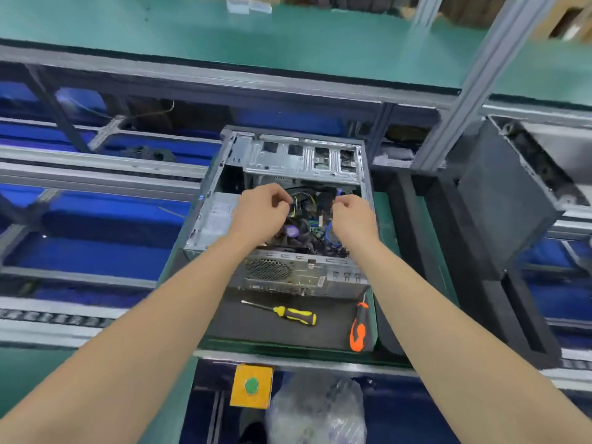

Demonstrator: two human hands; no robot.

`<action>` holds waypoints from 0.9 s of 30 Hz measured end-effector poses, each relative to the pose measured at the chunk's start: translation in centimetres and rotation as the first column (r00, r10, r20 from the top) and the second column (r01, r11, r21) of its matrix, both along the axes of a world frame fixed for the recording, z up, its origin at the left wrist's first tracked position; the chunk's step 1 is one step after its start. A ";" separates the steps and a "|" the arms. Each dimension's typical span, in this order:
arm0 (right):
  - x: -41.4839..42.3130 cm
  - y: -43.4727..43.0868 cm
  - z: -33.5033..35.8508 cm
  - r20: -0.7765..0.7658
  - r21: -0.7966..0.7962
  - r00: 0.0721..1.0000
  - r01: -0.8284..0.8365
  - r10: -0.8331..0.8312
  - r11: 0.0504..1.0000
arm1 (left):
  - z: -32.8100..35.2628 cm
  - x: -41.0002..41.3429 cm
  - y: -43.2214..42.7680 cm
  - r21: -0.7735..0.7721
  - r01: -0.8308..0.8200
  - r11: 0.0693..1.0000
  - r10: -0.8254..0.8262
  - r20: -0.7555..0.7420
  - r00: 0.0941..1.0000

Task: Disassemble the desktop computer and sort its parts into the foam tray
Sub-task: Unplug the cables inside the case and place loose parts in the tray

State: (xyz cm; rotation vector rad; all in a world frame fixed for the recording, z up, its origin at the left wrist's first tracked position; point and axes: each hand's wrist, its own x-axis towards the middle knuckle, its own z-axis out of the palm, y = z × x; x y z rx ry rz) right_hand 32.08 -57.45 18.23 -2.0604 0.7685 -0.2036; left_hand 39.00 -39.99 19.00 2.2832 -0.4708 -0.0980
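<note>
Hands: left hand [261,211] and right hand [352,214] both pinch cables [304,203] inside the open computer case [288,158].
Handling: cables probably limp, plugs brittle; grip the plug body, not wire.

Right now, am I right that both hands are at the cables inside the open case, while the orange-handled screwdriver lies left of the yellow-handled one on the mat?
Not quite: in the head view the orange-handled screwdriver lies right of the yellow-handled screwdriver on the mat. The left hand and right hand are indeed at the cables inside the open case.
</note>
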 end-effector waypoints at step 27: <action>6.8 -1.6 -4.7 -0.023 0.569 0.869 0.418 -0.494 0.708 | -4.2 5.1 -12.2 -0.506 -0.391 0.768 -0.326 -0.836 0.441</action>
